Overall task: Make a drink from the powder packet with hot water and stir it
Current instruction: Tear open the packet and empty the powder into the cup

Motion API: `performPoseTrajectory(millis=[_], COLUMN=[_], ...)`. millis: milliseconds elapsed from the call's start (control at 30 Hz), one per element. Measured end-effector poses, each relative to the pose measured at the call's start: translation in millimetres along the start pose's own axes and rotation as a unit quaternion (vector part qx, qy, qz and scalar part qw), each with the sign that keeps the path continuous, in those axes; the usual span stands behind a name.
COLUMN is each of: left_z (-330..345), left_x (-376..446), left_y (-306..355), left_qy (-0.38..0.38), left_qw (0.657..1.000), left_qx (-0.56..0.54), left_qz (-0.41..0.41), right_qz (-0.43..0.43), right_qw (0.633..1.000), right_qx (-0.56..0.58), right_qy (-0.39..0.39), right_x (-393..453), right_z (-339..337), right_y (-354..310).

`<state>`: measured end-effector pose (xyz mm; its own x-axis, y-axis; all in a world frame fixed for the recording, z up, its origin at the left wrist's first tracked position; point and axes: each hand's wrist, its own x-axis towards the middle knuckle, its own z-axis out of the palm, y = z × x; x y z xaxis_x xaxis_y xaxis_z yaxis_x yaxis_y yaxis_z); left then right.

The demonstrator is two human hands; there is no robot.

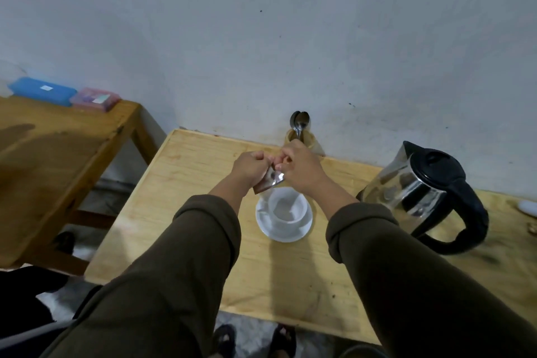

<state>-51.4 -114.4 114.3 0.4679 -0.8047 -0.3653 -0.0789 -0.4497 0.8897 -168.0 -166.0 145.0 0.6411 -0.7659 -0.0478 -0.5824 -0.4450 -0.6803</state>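
A small brown and silver powder packet [269, 182] hangs just above the far rim of a white cup [286, 209], which stands on a white saucer [280, 234]. My left hand [251, 168] pinches the packet's left top corner and my right hand [299, 167] pinches the right one, both held over the table. A glass kettle [418, 183] with a black lid and handle stands to the right of the cup. Spoons [299, 122] stick up from a holder by the wall behind my hands.
The wooden table [189, 183] runs to the wall. A second, darker table [58, 154] on the left carries a blue box [42, 90] and a pink box [94, 99]. A white object [527, 206] lies at the right edge. My sandalled feet [252, 340] show below.
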Motion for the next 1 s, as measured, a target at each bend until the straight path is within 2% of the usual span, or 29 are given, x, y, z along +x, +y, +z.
performPoseTrajectory(millis=[67,200,267,400,633,767,1000], left_z=[-4,-9,-10,-11,-11,-8,-5], left_x=[0,-4,-6,-4,-1,0,6], left_y=[0,-1,-2,-2,1,-1,-7], left_qy=[-0.035,-0.139,-0.163,-0.156,-0.150,-0.105,-0.090], left_qw=[0.999,0.989,0.984,0.986,0.988,0.993,0.995], left_qx=[0.012,0.025,0.029,0.020,0.040,0.047,0.016], left_qz=[0.039,0.052,0.060,0.046,0.016,0.005,-0.039], right_qz=[0.033,0.069,0.079,0.104,0.077,0.066,0.089], right_qw=[0.999,0.996,0.996,0.994,0.996,0.998,0.996], right_qx=[0.023,0.021,0.025,0.018,-0.024,-0.019,-0.007], right_qy=[0.018,0.045,0.040,0.015,0.023,0.013,-0.016], right_x=[0,0,-1,-2,-8,-13,-23], right_z=[-3,-14,-15,-13,-8,-9,-11], right_y=[-3,-6,-7,-5,-7,-7,5])
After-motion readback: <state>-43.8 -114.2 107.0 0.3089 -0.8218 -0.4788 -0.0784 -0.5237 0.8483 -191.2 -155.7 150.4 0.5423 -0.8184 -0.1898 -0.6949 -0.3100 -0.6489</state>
